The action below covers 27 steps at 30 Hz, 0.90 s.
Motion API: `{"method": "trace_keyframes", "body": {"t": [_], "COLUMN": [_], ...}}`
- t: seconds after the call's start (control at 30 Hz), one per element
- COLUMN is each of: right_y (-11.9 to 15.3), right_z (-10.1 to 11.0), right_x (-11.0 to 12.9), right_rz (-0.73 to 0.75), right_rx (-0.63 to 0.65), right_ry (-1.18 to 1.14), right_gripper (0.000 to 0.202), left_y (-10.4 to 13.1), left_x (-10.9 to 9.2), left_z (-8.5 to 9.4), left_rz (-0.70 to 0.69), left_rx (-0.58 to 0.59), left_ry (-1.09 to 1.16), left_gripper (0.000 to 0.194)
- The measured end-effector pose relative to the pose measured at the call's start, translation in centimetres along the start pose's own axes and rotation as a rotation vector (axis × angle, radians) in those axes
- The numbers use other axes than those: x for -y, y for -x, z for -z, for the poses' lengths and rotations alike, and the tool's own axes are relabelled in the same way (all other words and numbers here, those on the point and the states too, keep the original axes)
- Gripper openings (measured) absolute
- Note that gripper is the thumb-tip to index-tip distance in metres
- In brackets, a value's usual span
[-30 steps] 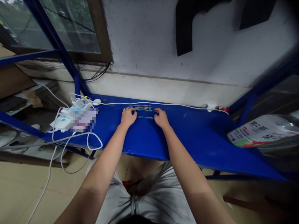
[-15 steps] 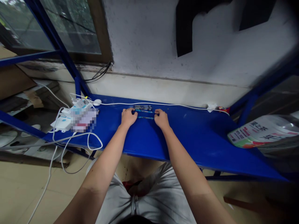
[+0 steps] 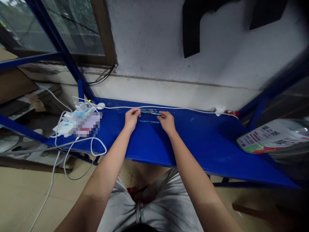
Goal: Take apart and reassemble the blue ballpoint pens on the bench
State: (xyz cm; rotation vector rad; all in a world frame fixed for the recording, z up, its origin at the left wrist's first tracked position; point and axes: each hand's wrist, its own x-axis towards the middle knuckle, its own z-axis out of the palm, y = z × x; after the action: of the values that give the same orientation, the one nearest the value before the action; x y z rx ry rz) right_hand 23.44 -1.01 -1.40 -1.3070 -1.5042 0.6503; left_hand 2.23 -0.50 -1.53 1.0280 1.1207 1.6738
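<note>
Between my two hands a blue pen [image 3: 149, 112] is held crosswise, slightly above the blue shelf [image 3: 149, 141]. My left hand [image 3: 132, 117] pinches its left end, and the fingers of my right hand [image 3: 166, 120] close on its right end. Another blue pen [image 3: 148, 121] lies on the shelf just nearer to me, parallel to the held one. Behind the held pen, dark and clear pens [image 3: 152, 110] lie side by side, partly hidden by it.
To the left sit white power strips [image 3: 65, 126] with tangled white cables [image 3: 98, 138] hanging over the edge. A white cord [image 3: 183, 108] runs along the shelf's back by the wall. At the right a large labelled plastic bottle [image 3: 272, 137] lies tilted.
Both hands have closed on the blue pen behind the front one and lifted it a little off the shelf. The nearest pen stays in place.
</note>
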Motion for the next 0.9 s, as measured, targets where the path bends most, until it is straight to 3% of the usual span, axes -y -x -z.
{"method": "trace_keyframes", "body": {"t": [0.17, 0.47, 0.73, 0.9], "right_y": [0.9, 2.8, 3.1, 3.1], "right_z": [0.4, -0.1, -0.4, -1.2], "right_x": [2.1, 5.0, 5.0, 4.5], "right_rz": [0.122, -0.270, -0.309, -0.233], "right_rx": [0.238, 0.632, 0.695, 0.585], "right_ry": [-0.065, -0.698, -0.785, -0.667], "right_gripper": [0.025, 0.027, 0.034, 0.038], "left_y": [0.9, 2.3, 2.7, 2.6], "left_x": [-1.6, -4.0, -3.9, -3.3], "left_z": [-0.7, -0.5, -0.6, -1.2], "left_rz": [0.149, 0.271, 0.220, 0.204], "left_rx": [0.104, 0.410, 0.443, 0.340], "left_ry": [0.372, 0.449, 0.409, 0.326], "left_gripper": [0.020, 0.030, 0.015, 0.020]}}
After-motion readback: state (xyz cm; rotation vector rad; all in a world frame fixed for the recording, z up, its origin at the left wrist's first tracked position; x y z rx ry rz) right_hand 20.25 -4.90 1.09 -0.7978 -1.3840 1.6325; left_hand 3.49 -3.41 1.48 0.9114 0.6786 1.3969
